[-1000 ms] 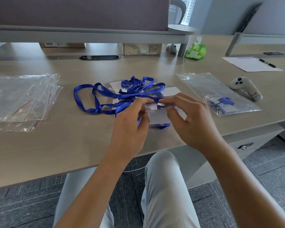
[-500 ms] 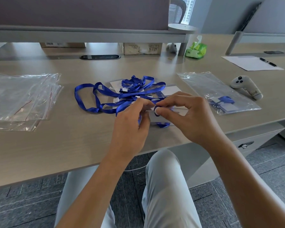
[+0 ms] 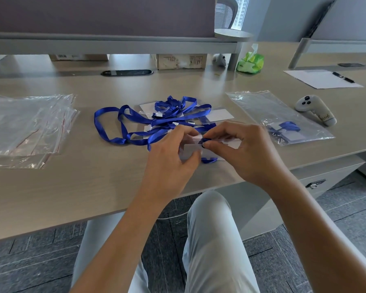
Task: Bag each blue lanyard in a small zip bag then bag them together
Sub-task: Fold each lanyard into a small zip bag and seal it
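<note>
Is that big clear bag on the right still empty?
No, the big bag already holds a blue lanyard packed in a small bag near its lower end.

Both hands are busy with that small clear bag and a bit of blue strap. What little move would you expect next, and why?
Probably tucking in the rest: the right hand pinches blue lanyard at the mouth of the small bag that the left hand holds, and a loop shows below it.
</note>
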{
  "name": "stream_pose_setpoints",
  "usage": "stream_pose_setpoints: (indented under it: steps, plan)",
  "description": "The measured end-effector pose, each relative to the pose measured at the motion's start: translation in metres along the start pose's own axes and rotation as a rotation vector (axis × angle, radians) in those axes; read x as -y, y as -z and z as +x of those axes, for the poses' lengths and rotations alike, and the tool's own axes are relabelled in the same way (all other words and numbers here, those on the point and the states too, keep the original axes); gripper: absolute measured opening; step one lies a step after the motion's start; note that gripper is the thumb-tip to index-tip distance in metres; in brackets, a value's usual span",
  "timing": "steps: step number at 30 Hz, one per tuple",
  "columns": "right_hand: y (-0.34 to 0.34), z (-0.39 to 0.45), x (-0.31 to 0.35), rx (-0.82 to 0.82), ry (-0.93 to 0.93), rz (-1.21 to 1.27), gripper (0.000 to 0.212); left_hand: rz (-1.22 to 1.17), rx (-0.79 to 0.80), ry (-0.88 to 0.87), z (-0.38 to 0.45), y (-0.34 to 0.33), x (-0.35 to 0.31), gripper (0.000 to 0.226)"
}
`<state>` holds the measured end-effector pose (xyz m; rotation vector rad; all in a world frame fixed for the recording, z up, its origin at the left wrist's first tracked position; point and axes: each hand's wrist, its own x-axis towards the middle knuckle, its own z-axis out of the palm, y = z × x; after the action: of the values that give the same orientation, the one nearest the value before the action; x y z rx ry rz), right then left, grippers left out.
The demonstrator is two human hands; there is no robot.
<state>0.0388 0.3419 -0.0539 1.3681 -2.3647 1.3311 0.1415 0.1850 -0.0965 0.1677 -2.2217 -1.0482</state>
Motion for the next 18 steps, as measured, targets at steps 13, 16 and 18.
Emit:
stream_pose_setpoints:
  steps: [13, 16, 18]
  plan:
    - [0.0102, -0.0033, -0.0068, 0.083, -0.021, 0.066, 0.018, 0.082, 0.005, -0.104, 0.0062, -0.0016, 0.0031, 0.017]
    - [0.008, -0.0041, -0.0071, 0.052, -0.041, 0.068, 0.017, 0.073, 0.013, -0.101, 0.0063, -0.0019, 0.0016, 0.017]
    - [0.0068, -0.0045, -0.006, 0.028, -0.063, 0.073, 0.015, 0.068, 0.018, -0.095, 0.0065, -0.0022, 0.0008, 0.018]
